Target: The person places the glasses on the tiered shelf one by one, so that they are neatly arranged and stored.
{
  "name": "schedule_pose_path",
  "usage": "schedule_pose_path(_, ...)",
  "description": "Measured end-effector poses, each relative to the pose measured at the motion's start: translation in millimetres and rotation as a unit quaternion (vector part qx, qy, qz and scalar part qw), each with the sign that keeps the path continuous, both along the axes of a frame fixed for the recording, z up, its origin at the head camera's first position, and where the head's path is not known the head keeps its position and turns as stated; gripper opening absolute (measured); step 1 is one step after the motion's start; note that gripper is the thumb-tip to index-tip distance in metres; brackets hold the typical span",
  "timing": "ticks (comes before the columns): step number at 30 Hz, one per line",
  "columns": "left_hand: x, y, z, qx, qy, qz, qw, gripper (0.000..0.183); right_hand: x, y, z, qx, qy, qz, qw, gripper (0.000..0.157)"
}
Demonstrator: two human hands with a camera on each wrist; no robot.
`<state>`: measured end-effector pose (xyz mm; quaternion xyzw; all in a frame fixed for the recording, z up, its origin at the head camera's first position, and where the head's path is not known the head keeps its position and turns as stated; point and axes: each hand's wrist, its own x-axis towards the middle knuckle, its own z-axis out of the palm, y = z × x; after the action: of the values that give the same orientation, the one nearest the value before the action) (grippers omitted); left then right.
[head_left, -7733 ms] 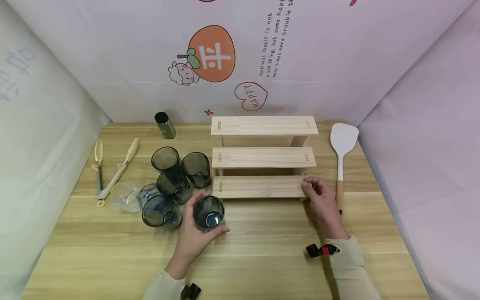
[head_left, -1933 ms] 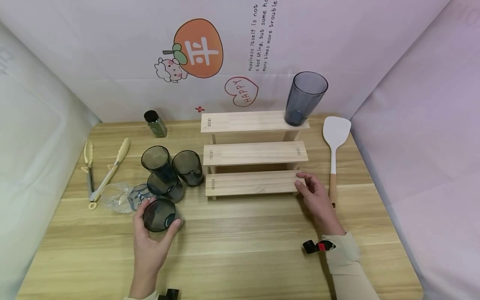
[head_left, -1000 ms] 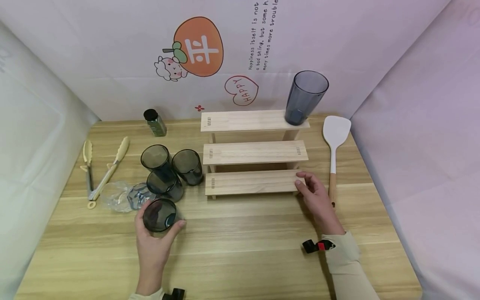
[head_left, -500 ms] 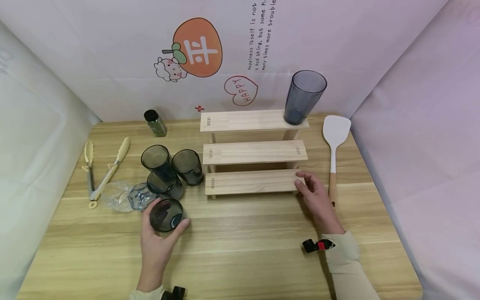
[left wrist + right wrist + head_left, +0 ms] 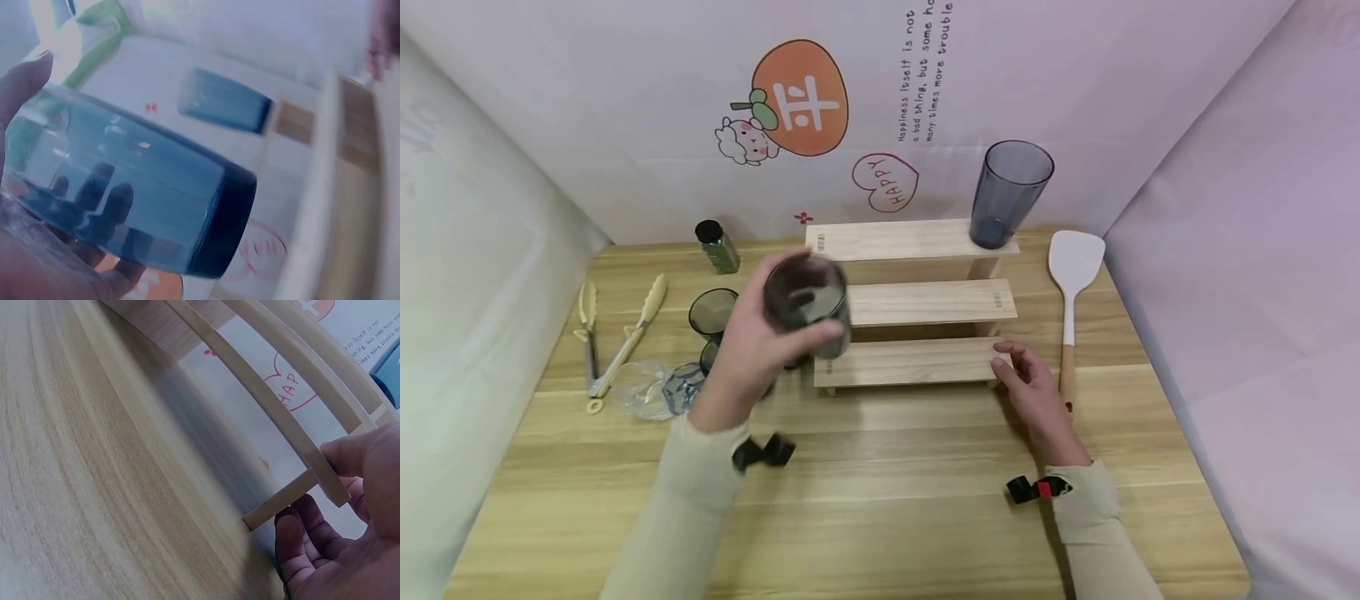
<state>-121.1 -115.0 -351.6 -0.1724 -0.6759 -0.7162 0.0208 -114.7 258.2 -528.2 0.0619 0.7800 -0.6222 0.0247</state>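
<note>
My left hand holds a smoky blue-grey glass tumbler raised in front of the left end of a three-step wooden rack. Fingers and thumb wrap its sides; in the left wrist view the tumbler lies slanted, its dark thick base toward the rack. At the rack's right end, my right hand pinches the lowest step, thumb on top and fingers beneath. A matching tumbler stands upright on the right of the top step. More tumblers stand left of the rack, partly hidden behind my left hand.
Crumpled clear plastic and a bluish clear piece lie left of the tumblers. Tongs are spread open at far left. A black-capped spice jar stands at the back; a white spatula lies right of the rack.
Over the earlier frames a tumbler came to stand on the top step. My left hand has since lifted another from the front left, up and rightward to the rack. The right hand stays put.
</note>
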Motion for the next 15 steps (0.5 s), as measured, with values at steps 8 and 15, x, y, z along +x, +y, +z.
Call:
schedule_pose_path(8,-100.6,56,31.4,0.054,0.004,-0.152,0.9869,0.072,-1.7,2,-5.0,-0.004,-0.006,0.002,1.0,0.045)
schedule_pose_path(15,-152.0,94,40.4,0.0,0.009,-0.174,0.9846,0.071,-1.2,6,-5.0,-0.011,-0.005,-0.003,1.0,0.044)
